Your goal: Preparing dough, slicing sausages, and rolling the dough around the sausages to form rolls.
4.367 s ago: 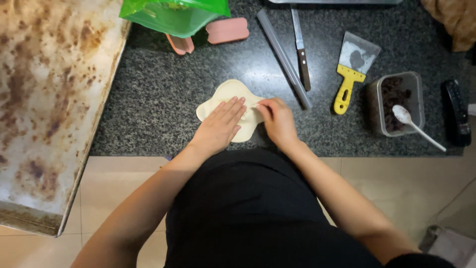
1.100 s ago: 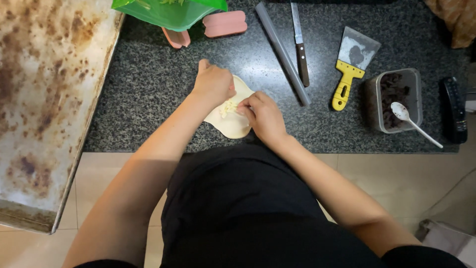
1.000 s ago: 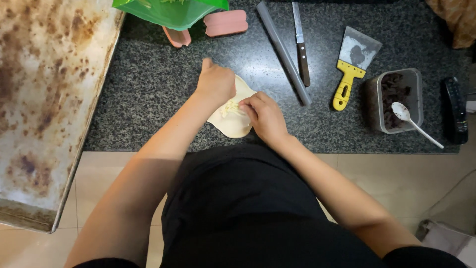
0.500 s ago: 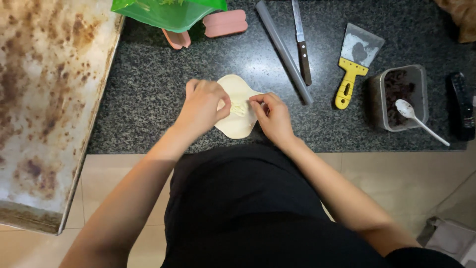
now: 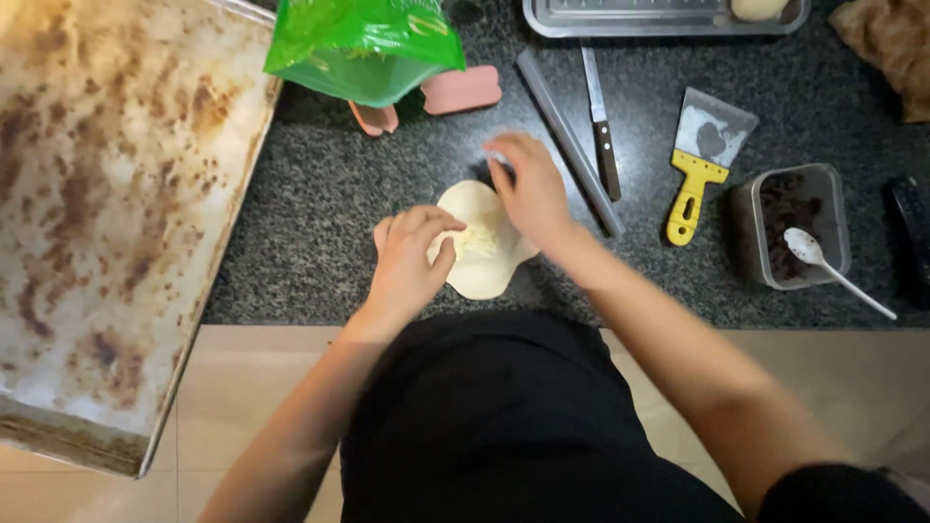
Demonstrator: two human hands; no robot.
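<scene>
Currently both hands are on a flat, pale dough piece [image 5: 481, 276] lying on the dark speckled worktop [image 5: 320, 203], right at its near edge in front of the person.

Left hand [image 5: 412, 257]: fingers curled, thumb and fingertips pinching the dough's left edge, folded in toward the centre. Not a full fist, a partial pinch.

Right hand [image 5: 528, 189]: over the dough's upper right edge, fingers bent and gathered on the rim; fingertips are motion-blurred, so I cannot tell how tight the grip is.

Dough centre shows a small heap of pale yellow shredded filling [image 5: 475, 239], between the two hands.

Around it:
- Large stained baking tray [image 5: 107, 213] to the left, overhanging the worktop edge.
- Green plastic bag [image 5: 363, 44] at the far side, with two pink items [image 5: 463, 89] partly under and just beside it.
- Long grey bar [image 5: 567, 140] lying diagonally, just right of the right hand; knife [image 5: 601, 131] with dark handle next to it.
- Yellow-handled scraper [image 5: 702, 160] further right, blade smeared.
- Clear rectangular tub [image 5: 790, 228] with dark contents, white spoon [image 5: 833, 271] resting in it, handle sticking out toward the lower right.
- Metal tray [image 5: 668, 17] at the top edge, only partly in frame.
- Dark object [image 5: 911, 228] at the far right, too cropped to identify.

Person wears black clothing; tiled floor is visible below the worktop.
</scene>
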